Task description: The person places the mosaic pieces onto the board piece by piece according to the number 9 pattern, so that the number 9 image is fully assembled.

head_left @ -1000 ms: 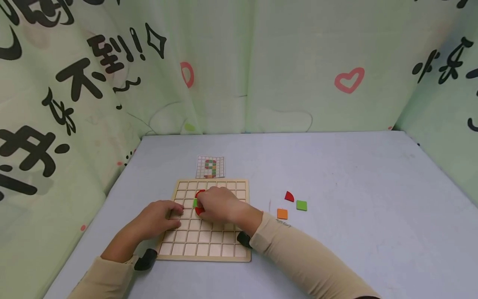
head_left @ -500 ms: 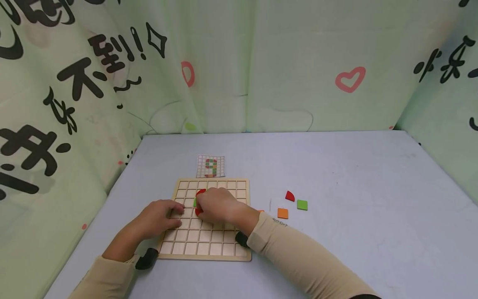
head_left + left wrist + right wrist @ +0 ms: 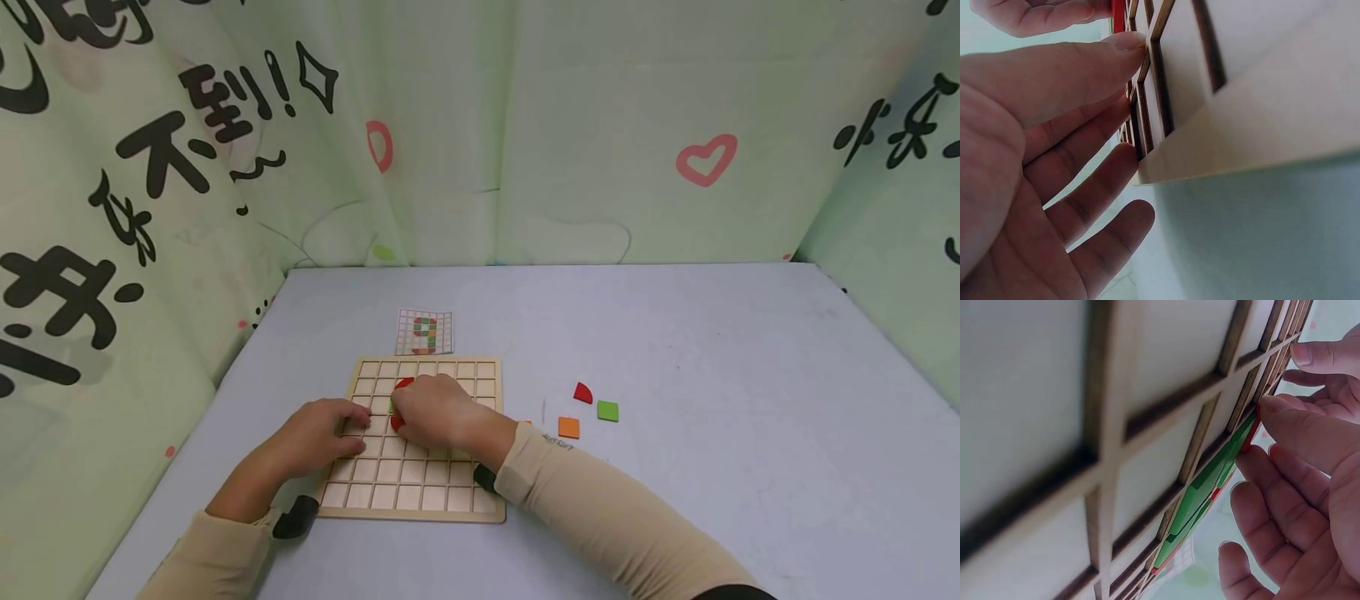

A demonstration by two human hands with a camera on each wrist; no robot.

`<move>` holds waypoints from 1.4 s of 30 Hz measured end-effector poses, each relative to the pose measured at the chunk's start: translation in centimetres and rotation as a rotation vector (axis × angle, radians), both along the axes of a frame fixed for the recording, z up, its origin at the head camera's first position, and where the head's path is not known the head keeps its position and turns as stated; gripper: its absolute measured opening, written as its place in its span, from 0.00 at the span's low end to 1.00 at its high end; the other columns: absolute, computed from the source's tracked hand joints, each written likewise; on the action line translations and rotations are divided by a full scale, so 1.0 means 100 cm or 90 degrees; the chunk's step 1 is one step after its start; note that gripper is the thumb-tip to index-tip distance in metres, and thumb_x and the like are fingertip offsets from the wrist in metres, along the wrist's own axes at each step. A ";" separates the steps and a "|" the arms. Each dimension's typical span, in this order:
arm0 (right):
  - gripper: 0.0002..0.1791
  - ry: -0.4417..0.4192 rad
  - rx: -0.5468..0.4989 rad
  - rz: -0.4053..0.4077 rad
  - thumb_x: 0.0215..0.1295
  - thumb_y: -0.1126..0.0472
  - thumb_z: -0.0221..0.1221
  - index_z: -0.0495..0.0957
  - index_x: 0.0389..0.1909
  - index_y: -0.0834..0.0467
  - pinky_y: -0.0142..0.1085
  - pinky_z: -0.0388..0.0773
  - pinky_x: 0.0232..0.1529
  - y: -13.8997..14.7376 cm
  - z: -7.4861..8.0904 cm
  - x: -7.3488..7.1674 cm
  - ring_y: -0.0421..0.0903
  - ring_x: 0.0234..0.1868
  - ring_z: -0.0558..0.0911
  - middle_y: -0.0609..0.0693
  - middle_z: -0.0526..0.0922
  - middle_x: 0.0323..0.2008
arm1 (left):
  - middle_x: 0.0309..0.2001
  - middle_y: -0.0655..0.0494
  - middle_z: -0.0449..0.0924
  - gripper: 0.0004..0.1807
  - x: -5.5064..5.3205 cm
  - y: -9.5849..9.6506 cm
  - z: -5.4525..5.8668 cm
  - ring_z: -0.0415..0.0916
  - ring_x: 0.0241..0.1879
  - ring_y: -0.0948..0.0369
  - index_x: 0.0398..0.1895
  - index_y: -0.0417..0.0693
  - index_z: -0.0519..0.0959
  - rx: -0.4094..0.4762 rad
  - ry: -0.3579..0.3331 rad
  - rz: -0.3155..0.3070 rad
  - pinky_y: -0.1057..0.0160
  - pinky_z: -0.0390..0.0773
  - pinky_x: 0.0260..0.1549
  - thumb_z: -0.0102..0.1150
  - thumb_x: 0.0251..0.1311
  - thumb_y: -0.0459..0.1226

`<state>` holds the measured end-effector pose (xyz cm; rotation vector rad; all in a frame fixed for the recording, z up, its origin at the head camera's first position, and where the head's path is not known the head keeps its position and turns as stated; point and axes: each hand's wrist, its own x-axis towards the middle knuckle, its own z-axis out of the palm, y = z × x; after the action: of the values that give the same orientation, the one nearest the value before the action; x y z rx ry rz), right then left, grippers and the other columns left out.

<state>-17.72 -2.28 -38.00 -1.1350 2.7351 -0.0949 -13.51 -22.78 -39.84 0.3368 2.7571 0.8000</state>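
A wooden grid board (image 3: 408,498) lies at the left of the table. My right hand (image 3: 442,414) is over its upper middle, thumb and index finger pinching a red quarter-round tile (image 3: 1252,432) at the grid. Green tiles (image 3: 1200,484) sit in a row beside it in the right wrist view, with another red tile (image 3: 404,382) farther up; the right hand covers part of this row in the head view. My left hand (image 3: 315,435) rests at the board's left edge, its thumb on the grid and its fingers loosely spread, as the left wrist view shows.
A small card (image 3: 405,333) with a coloured grid pattern lies behind the board. To the right are a loose red quarter-round tile (image 3: 582,392), a green square tile (image 3: 607,411) and an orange square tile (image 3: 568,427). A second orange tile (image 3: 525,422) peeks out behind the right sleeve.
The right hand has shifted slightly left with its fingers still at the red tile, and an orange tile has come into sight behind the sleeve. The left hand has stayed in place.
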 end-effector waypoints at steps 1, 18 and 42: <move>0.09 0.001 0.000 0.000 0.68 0.52 0.64 0.77 0.35 0.52 0.36 0.74 0.31 0.000 0.000 0.000 0.42 0.29 0.75 0.43 0.75 0.25 | 0.55 0.52 0.81 0.12 0.000 0.000 0.000 0.71 0.62 0.46 0.45 0.45 0.83 0.000 0.000 0.000 0.44 0.71 0.59 0.70 0.58 0.34; 0.07 -0.010 -0.022 -0.006 0.67 0.53 0.64 0.77 0.36 0.52 0.35 0.73 0.31 0.000 0.001 0.001 0.41 0.30 0.75 0.42 0.74 0.25 | 0.55 0.53 0.81 0.11 0.000 0.000 0.000 0.72 0.62 0.46 0.44 0.46 0.83 -0.001 0.003 0.002 0.45 0.72 0.58 0.70 0.58 0.34; 0.07 -0.017 -0.014 -0.006 0.67 0.52 0.64 0.80 0.37 0.51 0.34 0.74 0.32 0.001 0.000 0.000 0.40 0.30 0.75 0.42 0.77 0.26 | 0.56 0.52 0.81 0.11 0.000 0.001 -0.001 0.71 0.62 0.45 0.44 0.46 0.84 -0.016 0.004 0.011 0.44 0.71 0.59 0.70 0.58 0.34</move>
<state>-17.73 -2.19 -37.99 -1.1179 2.7225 -0.1411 -13.55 -22.66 -39.91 0.3116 2.7773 0.7686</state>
